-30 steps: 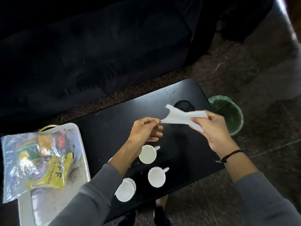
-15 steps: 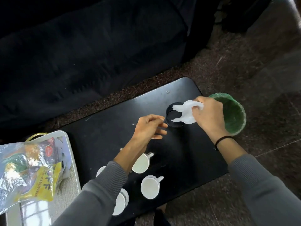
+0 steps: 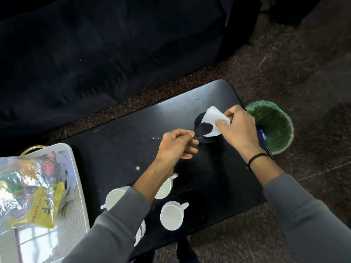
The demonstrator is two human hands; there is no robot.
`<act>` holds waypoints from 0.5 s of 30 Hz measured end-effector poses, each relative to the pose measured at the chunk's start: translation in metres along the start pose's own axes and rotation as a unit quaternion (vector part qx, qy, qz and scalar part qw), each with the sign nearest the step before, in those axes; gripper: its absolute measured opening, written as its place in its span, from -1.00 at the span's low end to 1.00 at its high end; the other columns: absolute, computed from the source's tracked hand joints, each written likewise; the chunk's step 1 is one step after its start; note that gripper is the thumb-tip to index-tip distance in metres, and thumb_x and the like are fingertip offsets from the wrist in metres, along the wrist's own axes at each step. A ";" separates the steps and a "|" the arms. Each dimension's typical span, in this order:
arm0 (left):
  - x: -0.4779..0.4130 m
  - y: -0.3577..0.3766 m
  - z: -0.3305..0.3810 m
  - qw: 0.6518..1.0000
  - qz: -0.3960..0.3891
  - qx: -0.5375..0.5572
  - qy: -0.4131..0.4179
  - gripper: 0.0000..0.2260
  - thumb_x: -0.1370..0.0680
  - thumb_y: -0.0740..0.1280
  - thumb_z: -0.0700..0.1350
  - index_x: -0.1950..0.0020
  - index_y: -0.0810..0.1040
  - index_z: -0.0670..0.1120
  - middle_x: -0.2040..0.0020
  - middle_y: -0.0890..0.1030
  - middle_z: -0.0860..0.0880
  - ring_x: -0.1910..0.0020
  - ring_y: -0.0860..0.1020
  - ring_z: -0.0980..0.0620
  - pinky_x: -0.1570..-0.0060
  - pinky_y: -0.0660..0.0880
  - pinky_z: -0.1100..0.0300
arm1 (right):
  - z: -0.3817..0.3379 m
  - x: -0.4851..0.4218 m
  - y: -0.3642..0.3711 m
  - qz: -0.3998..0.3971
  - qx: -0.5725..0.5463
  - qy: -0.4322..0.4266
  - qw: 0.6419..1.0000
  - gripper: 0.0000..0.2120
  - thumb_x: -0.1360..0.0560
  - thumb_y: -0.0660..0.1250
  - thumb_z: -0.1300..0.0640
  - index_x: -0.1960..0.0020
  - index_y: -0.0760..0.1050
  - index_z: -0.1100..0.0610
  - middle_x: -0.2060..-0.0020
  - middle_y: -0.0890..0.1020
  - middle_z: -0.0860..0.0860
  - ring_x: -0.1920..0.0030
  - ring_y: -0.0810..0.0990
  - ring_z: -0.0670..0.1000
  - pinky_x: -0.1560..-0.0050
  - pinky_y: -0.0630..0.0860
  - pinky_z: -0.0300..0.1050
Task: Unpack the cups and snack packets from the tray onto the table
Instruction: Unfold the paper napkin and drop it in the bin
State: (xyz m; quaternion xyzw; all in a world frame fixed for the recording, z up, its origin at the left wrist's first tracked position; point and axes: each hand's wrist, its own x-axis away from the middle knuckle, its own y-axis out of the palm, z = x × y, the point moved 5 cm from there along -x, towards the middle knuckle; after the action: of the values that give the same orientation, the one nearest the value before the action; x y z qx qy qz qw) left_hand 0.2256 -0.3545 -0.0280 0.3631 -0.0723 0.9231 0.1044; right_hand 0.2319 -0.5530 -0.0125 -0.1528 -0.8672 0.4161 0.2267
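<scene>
Several white cups (image 3: 171, 215) stand on the black table (image 3: 121, 141), near its front edge; my left forearm covers part of them. A clear bag of snack packets (image 3: 28, 188) lies on the white tray (image 3: 79, 186) at the left. My right hand (image 3: 237, 130) pinches a white paper wrapper (image 3: 213, 117) over a small black round container (image 3: 205, 133) at the table's far right. My left hand (image 3: 176, 147) hovers just left of that container, fingers loosely curled, holding nothing.
A green-lined bin (image 3: 273, 126) stands on the floor right of the table, with a blue object at its near rim. A dark sofa (image 3: 106, 50) runs along the far side. Speckled stone floor surrounds the table.
My right hand carried the white wrapper from mid-air down to the black container. My left hand let go of the wrapper's end and stayed near the table's middle.
</scene>
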 end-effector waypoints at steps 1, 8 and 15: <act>0.000 0.000 0.000 1.000 0.000 -0.002 0.000 -0.88 -0.64 0.30 -0.18 -0.01 0.64 -0.09 0.22 0.72 -0.03 0.33 0.66 0.04 0.34 0.60 0.18 | -0.001 0.002 -0.002 0.005 -0.007 0.000 1.000 -0.78 -0.46 0.42 0.09 -0.07 0.54 0.14 0.01 0.63 0.10 -0.03 0.60 0.15 -0.04 0.58 0.10; 0.008 -0.004 0.001 1.000 -0.002 -0.007 0.010 -0.88 -0.64 0.30 -0.18 -0.04 0.64 -0.10 0.24 0.72 -0.02 0.30 0.67 0.00 0.30 0.62 0.14 | -0.026 0.030 -0.018 0.033 0.012 -0.055 0.998 -0.71 -0.49 0.46 0.02 -0.12 0.46 0.10 0.03 0.58 0.06 -0.01 0.60 0.14 0.00 0.56 0.10; 0.030 -0.020 0.001 1.000 0.004 0.011 0.015 -0.86 -0.64 0.29 -0.18 -0.10 0.63 -0.14 0.19 0.71 -0.06 0.33 0.65 0.02 0.32 0.59 0.18 | -0.068 0.079 -0.014 0.026 0.112 -0.143 0.983 -0.72 -0.56 0.40 0.00 -0.16 0.42 0.08 -0.07 0.52 0.06 0.00 0.63 0.22 0.20 0.44 0.01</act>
State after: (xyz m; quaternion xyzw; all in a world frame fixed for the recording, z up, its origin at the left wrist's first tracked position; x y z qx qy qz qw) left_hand 0.2098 -0.3314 -0.0051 0.3500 -0.0615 0.9296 0.0980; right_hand 0.1987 -0.4814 0.0571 -0.0881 -0.8344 0.5338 0.1051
